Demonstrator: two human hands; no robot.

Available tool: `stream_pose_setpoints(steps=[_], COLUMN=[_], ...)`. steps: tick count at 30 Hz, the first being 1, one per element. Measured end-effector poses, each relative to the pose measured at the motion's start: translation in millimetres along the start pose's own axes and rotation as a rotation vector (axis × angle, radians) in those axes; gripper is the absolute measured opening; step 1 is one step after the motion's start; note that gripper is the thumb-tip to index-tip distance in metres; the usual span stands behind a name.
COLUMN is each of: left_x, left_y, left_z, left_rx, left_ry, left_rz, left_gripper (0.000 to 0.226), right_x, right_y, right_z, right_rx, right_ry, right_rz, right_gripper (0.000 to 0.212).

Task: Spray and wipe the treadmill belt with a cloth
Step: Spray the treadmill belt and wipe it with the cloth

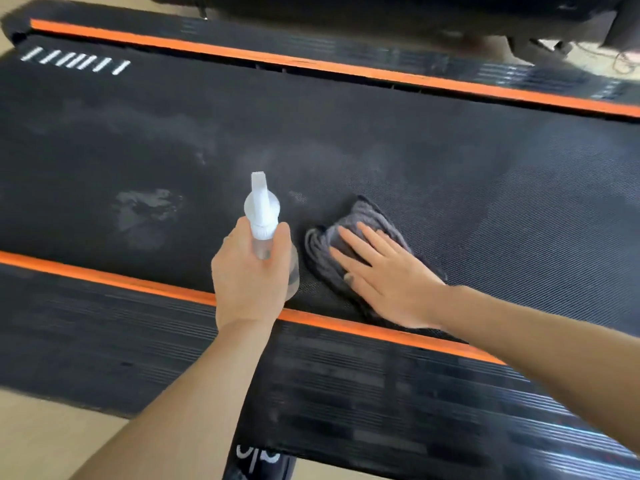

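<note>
The black textured treadmill belt (381,133) runs across the view between two orange strips. My left hand (249,282) grips a clear spray bottle (261,216) with a white nozzle pointing away over the belt, and a faint mist hangs beyond the nozzle. A bunched grey cloth (332,251) lies on the belt near the near orange strip. My right hand (384,275) presses flat on the cloth with fingers spread. Pale wet or dusty patches (145,209) mark the belt to the left of the bottle.
A ribbed black side rail (311,393) lies nearest me, edged by an orange strip (104,278). The far rail and its orange strip (311,65) run along the top. Pale floor (41,441) shows at the bottom left. A dark shoe (258,462) sits at the bottom edge.
</note>
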State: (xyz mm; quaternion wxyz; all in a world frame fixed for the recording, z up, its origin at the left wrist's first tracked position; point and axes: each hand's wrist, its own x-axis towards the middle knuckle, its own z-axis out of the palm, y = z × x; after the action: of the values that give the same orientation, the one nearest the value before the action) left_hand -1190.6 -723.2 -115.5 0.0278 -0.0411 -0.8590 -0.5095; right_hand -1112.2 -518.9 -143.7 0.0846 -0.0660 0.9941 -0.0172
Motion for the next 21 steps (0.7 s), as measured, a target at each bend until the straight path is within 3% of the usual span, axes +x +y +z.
stream_pose_setpoints(steps=[5,8,11,13,15,17,19,21], left_x=[0,0,1,1,0,0,0,0], left_y=[-2,-5,-5,-4,-3,-3,-3,-3], left_z=[4,4,5,5,4,4,4,3], left_rx=[0.031,0.033,0.024,0.037,0.045,0.049,0.054,0.048], left_ry=[-0.009,0.014,0.014,0.017,0.014,0.009,-0.002,-0.009], left_rz=[0.033,0.042,0.052,0.051,0.045,0.035,0.026,0.022], left_gripper=[0.029,0.03,0.026,0.022,0.025,0.026,0.026,0.028], right_x=[-1,64,114,123,106,64,10,-29], right_y=[35,81,107,95,76,48,21,9], right_z=[-6,-9,-16,-19,-12,-1,6,3], right_rx=[-0.094,-0.096,-0.011,0.069,0.053,-0.047,-0.128,-0.07], right_ry=[-0.071,-0.012,-0.014,-0.018,0.007,-0.015,-0.028,-0.08], right_rz=[-0.176,0.06,0.389,0.449,0.359,0.087,-0.141,-0.142], right_gripper=[0.055,0.066,0.056,0.054,0.059,0.062,0.049,0.05])
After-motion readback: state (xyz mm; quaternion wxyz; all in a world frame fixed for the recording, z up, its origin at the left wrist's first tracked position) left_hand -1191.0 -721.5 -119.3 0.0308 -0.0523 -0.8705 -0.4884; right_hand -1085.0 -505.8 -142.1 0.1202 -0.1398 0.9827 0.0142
